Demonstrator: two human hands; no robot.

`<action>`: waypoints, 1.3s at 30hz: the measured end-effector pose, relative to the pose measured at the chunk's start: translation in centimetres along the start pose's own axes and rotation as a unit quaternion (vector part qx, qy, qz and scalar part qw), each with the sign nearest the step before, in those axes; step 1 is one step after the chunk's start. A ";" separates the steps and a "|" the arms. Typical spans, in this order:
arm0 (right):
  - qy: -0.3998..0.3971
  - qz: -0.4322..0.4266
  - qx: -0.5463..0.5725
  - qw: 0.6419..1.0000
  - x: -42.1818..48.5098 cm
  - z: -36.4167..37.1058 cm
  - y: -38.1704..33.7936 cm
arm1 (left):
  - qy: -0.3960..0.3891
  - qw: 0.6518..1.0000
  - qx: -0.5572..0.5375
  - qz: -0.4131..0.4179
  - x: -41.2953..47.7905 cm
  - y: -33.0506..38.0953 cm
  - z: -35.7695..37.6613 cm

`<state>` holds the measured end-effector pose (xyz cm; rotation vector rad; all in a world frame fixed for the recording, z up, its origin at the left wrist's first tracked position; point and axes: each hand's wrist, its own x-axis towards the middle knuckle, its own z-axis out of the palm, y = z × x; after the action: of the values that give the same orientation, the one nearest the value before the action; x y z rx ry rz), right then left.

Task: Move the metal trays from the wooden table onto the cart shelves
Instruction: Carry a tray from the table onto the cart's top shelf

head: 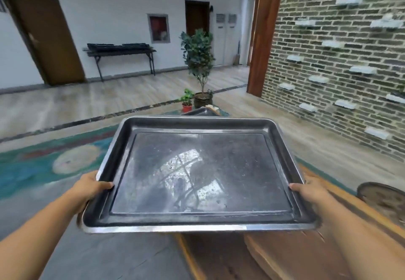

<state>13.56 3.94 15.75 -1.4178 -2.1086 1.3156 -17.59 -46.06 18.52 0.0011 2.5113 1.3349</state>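
Observation:
A large, scratched, empty metal tray (201,170) is held level in the air in front of me. My left hand (92,188) grips its left rim, thumb over the edge. On the opposite rim my right hand (306,188) grips the same way. The wooden table (274,255) lies below and to the right of the tray. A corner of another metal tray (202,111) shows just beyond the far rim. No cart is in view.
Two potted plants (198,65) stand on the floor ahead. A brick wall (341,60) with small ledges runs along the right. A dark side table (120,52) stands against the far white wall. A round dark object (383,198) sits at the right edge.

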 end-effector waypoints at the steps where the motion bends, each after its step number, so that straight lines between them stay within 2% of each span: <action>1: -0.009 -0.009 0.000 1.000 0.3 1.8 -1.6 | 0.012 1.000 -0.002 -0.009 0.5 -1.0 -1.6; 11: -0.096 -0.093 0.025 0.991 0.6 24.8 -17.6 | 0.128 0.989 -0.033 -0.073 9.1 -10.6 -19.1; 20: -0.199 -0.154 -0.010 0.968 0.9 43.7 -30.0 | 0.224 0.965 -0.025 -0.131 13.5 -16.3 -32.0; 27: -0.294 -0.196 -0.032 0.935 4.2 58.2 -39.4 | 0.295 0.936 -0.062 -0.183 17.4 -19.0 -37.0; 31: -0.358 -0.223 -0.040 0.906 6.7 66.9 -45.2 | 0.361 0.909 -0.065 -0.199 20.6 -19.4 -39.1; 39: -0.428 -0.289 -0.107 0.850 7.3 82.1 -59.3 | 0.450 0.844 -0.074 -0.281 22.7 -20.4 -42.9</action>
<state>-78.25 -39.41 16.62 -0.0897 -2.9543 1.6228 -47.62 -89.34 18.65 -1.6036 2.6551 1.4328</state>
